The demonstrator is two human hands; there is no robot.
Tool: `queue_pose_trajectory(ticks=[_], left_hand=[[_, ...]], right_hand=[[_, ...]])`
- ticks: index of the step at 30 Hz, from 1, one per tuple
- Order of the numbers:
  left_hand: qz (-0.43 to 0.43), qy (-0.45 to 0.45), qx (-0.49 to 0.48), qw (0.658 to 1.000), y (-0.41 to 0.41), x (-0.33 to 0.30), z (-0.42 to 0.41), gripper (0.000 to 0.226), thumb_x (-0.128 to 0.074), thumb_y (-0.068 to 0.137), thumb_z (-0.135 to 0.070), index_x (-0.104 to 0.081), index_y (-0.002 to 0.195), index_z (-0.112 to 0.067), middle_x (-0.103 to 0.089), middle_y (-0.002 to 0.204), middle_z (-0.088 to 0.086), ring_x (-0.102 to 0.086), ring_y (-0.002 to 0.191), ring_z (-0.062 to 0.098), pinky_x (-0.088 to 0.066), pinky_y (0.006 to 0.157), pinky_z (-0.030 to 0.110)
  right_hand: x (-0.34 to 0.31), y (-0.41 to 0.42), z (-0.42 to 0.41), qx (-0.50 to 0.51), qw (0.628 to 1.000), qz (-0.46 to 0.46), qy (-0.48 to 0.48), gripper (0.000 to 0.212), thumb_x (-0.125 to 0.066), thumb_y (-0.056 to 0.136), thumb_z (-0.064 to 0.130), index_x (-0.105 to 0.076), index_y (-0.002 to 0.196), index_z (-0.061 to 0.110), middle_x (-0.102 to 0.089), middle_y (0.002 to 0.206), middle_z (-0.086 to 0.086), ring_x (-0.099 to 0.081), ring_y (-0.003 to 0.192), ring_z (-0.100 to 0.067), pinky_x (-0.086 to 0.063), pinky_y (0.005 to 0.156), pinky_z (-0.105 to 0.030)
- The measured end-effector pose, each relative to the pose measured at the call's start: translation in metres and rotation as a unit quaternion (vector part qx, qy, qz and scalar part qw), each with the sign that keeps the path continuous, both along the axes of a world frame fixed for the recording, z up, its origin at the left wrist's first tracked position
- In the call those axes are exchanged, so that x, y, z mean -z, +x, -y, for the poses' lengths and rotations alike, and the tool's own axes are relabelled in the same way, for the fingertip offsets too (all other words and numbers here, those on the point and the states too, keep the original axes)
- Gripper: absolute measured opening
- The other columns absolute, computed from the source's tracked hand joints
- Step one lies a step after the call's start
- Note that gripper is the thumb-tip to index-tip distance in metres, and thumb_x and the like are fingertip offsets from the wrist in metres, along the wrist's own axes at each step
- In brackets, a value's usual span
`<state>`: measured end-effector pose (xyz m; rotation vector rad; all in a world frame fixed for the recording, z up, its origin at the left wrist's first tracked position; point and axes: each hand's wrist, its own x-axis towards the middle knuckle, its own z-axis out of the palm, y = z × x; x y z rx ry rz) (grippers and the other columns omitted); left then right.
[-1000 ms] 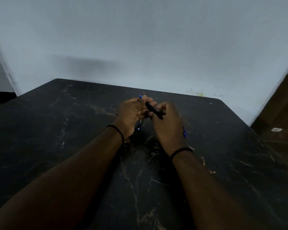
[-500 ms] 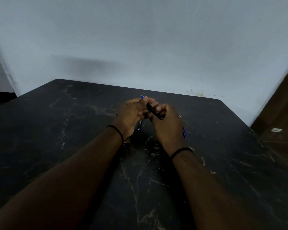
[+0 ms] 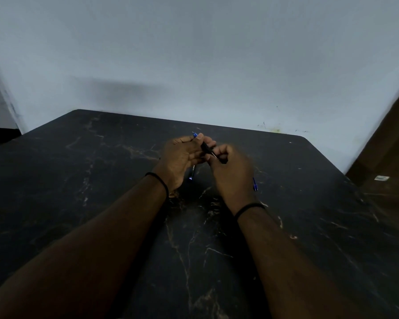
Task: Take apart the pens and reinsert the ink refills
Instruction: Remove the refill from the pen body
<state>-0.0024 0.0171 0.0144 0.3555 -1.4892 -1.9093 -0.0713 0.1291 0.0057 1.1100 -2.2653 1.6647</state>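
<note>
The black pen (image 3: 207,147), blue-tipped, remains gripped by both hands above the dark veined bench (image 3: 78,180), unchanged from a second ago. Left hand (image 3: 182,157) pinches its tip end; right hand (image 3: 233,171) closes around the rear. Two more slim pens (image 3: 192,172) (image 3: 255,184) lie beneath.

Both forearms are bare from the near edge of the view up to the wrists, with no sleeves showing. The left hand (image 3: 182,157) has a thin black cord band (image 3: 158,180) looped around the wrist, well back from the fingers. The right hand (image 3: 234,173) has a matching thin black cord band (image 3: 249,207) around its wrist, likewise behind the knuckles. No rings show on the fingers (image 3: 209,142) that can be seen.
</note>
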Motion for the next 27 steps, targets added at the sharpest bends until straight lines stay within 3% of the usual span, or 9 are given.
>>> queue_pose_trajectory(ticks=[4, 8, 13, 16, 19, 22, 24, 27], left_hand=[[0.000, -0.004, -0.013, 1.000, 0.000, 0.003, 0.002, 0.020, -0.063, 0.093, -0.023, -0.074, 0.088, -0.008, -0.076, 0.099, 0.013, -0.074, 0.089, 0.025, -0.058, 0.070, 0.026], [-0.002, 0.001, -0.018, 1.000, 0.000, 0.003, 0.003, 0.021, -0.063, 0.093, -0.024, -0.073, 0.089, -0.005, -0.076, 0.098, 0.014, -0.074, 0.089, 0.025, -0.058, 0.071, 0.027], [-0.010, 0.027, -0.041, 0.999, 0.000, -0.001, 0.000, 0.021, -0.066, 0.091, -0.024, -0.074, 0.086, -0.004, -0.077, 0.090, 0.013, -0.075, 0.079, 0.021, -0.059, 0.066, 0.026], [-0.002, 0.021, -0.049, 0.999, 0.001, -0.002, 0.000, 0.021, -0.067, 0.090, -0.024, -0.074, 0.084, -0.005, -0.077, 0.094, 0.015, -0.074, 0.084, 0.024, -0.061, 0.074, 0.031], [-0.015, 0.020, -0.028, 0.999, 0.001, -0.002, 0.001, 0.019, -0.066, 0.091, -0.021, -0.074, 0.082, -0.007, -0.076, 0.097, 0.017, -0.074, 0.088, 0.026, -0.059, 0.071, 0.029], [-0.023, 0.013, 0.001, 1.000, 0.003, -0.003, 0.008, 0.015, -0.065, 0.090, -0.020, -0.072, 0.085, -0.007, -0.074, 0.102, 0.019, -0.073, 0.093, 0.029, -0.057, 0.073, 0.030], [-0.032, 0.023, 0.019, 0.999, 0.005, -0.002, 0.015, 0.015, -0.063, 0.091, -0.016, -0.070, 0.087, -0.004, -0.074, 0.103, 0.021, -0.072, 0.097, 0.032, -0.058, 0.076, 0.032], [-0.040, 0.018, 0.028, 0.999, 0.007, -0.002, 0.015, 0.018, -0.062, 0.092, -0.017, -0.069, 0.090, -0.001, -0.073, 0.103, 0.023, -0.071, 0.100, 0.036, -0.057, 0.081, 0.036]], right_hand=[[0.002, -0.002, 0.000, -0.003, 0.998, -0.020, 0.061, 0.020, -0.063, 0.093, 0.033, -0.065, 0.076, 0.022, -0.069, 0.075, 0.006, -0.064, 0.073, -0.009, -0.056, 0.072, -0.035], [0.001, 0.001, 0.002, -0.017, 0.997, 0.013, 0.070, 0.023, -0.058, 0.096, 0.035, -0.066, 0.081, 0.020, -0.069, 0.078, 0.004, -0.065, 0.077, -0.015, -0.055, 0.078, -0.042], [0.000, 0.001, -0.001, 0.005, 0.997, -0.065, 0.036, 0.005, -0.068, 0.090, 0.031, -0.069, 0.090, 0.026, -0.070, 0.087, 0.007, -0.064, 0.083, -0.011, -0.054, 0.077, -0.037], [-0.001, 0.002, -0.003, 0.027, 0.987, -0.152, 0.055, 0.012, -0.066, 0.091, 0.026, -0.074, 0.099, 0.022, -0.073, 0.091, 0.002, -0.065, 0.085, -0.017, -0.054, 0.078, -0.036], [-0.004, 0.004, -0.006, 0.046, 0.979, -0.190, 0.065, 0.015, -0.064, 0.093, 0.026, -0.075, 0.101, 0.019, -0.074, 0.092, -0.004, -0.066, 0.086, -0.023, -0.049, 0.076, -0.031], [-0.006, 0.007, -0.004, -0.013, 0.996, -0.057, 0.072, 0.019, -0.061, 0.096, 0.030, -0.075, 0.099, 0.017, -0.073, 0.086, -0.001, -0.066, 0.081, -0.017, -0.050, 0.073, -0.030], [-0.007, 0.011, -0.002, -0.065, 0.995, 0.061, 0.037, 0.018, -0.063, 0.096, 0.028, -0.075, 0.091, 0.014, -0.069, 0.074, 0.006, -0.060, 0.068, -0.006, -0.044, 0.067, -0.026], [-0.007, 0.014, -0.001, -0.109, 0.983, 0.148, -0.010, 0.024, -0.062, 0.097, 0.025, -0.069, 0.076, 0.017, -0.060, 0.059, 0.009, -0.045, 0.047, 0.001, -0.038, 0.056, -0.022]])
